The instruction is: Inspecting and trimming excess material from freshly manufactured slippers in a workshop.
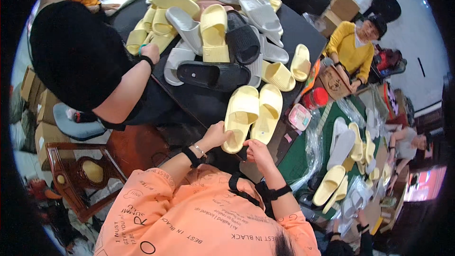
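Left hand point(215, 135): grip closed on heel of left yellow slipper point(241, 116)
Right hand point(256, 150): fingers curled at heel of right yellow slipper point(268, 113); hold uncertain
Position: pair side by side at near edge of dark table point(303, 31)
Long axis: heels toward person; toes pointing away toward slipper pile point(222, 23)

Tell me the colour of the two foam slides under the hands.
Pale yellow foam slides, both of the pair; clearest in the head view.

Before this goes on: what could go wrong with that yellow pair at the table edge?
The yellow pair lies at the table edge, heels by the left hand and right hand; a loose hold could drop one to the floor. Pushed forward, it may nudge the black slipper just behind.
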`<act>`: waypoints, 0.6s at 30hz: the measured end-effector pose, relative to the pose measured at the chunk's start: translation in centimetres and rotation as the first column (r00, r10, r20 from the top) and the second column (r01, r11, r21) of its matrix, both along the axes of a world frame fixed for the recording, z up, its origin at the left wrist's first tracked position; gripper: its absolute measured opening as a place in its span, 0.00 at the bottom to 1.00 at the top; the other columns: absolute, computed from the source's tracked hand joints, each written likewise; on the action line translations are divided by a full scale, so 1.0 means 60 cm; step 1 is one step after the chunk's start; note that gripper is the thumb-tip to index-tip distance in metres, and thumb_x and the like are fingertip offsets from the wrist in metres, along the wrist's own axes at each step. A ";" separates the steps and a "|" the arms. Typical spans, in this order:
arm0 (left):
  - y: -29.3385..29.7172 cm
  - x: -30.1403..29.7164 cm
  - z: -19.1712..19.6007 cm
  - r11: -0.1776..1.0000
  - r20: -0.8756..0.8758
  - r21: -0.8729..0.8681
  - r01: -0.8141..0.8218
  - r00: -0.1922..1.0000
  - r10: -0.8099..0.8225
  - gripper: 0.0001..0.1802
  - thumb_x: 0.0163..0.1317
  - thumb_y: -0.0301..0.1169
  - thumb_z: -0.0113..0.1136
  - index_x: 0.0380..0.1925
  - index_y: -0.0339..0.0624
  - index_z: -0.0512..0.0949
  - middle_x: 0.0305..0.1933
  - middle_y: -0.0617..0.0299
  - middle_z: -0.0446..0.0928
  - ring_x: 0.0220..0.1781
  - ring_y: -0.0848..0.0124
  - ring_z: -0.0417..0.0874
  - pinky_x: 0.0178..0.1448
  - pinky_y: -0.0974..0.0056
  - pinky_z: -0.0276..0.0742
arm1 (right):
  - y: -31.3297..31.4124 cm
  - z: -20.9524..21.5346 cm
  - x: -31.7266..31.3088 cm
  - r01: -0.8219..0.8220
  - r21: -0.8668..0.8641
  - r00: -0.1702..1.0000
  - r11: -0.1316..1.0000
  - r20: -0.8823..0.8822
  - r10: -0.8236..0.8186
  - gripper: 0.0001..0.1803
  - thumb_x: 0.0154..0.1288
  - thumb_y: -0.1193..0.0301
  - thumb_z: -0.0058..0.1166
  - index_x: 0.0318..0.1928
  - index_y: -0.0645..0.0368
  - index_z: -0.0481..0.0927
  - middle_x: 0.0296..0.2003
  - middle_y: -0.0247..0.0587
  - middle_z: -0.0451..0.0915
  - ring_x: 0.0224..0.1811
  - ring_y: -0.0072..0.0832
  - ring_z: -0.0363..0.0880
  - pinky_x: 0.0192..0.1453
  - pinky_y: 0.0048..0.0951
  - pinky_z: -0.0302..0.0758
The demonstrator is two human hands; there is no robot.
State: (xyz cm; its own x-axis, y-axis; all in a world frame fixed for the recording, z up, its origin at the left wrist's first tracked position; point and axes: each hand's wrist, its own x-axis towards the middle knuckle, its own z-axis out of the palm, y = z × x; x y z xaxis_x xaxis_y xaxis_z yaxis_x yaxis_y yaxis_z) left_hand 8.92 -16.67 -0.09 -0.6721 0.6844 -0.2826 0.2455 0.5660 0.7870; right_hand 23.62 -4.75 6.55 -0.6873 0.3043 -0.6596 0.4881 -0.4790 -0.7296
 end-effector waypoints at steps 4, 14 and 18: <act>-0.022 0.027 -0.011 1.000 -0.036 0.019 0.022 0.999 -0.022 0.24 0.50 0.37 0.61 0.43 0.33 0.68 0.36 0.45 0.75 0.38 0.52 0.77 0.42 0.57 0.73 | -0.014 -0.023 -0.011 0.024 -0.065 0.997 0.998 0.080 -0.018 0.11 0.67 0.66 0.37 0.37 0.60 0.70 0.16 0.22 0.56 0.13 0.11 0.52 0.17 0.16 0.50; 0.140 -0.105 0.057 0.954 -0.475 0.207 0.215 0.875 -0.094 0.11 0.54 0.27 0.48 0.35 0.35 0.75 0.39 0.48 0.76 0.49 0.51 0.71 0.52 0.56 0.67 | -0.009 -0.088 -0.118 0.284 -0.319 0.947 0.904 -0.054 -0.317 0.06 0.66 0.72 0.35 0.38 0.56 0.66 0.17 0.24 0.55 0.14 0.15 0.51 0.17 0.17 0.51; 0.182 -0.115 0.040 0.881 -0.317 -0.425 0.208 0.877 -0.360 0.19 0.57 0.42 0.46 0.38 0.42 0.78 0.44 0.50 0.76 0.53 0.53 0.71 0.53 0.48 0.64 | -0.002 -0.092 -0.150 0.348 -0.319 0.916 0.881 -0.082 -0.392 0.06 0.65 0.74 0.32 0.34 0.53 0.65 0.18 0.25 0.56 0.15 0.16 0.51 0.18 0.17 0.51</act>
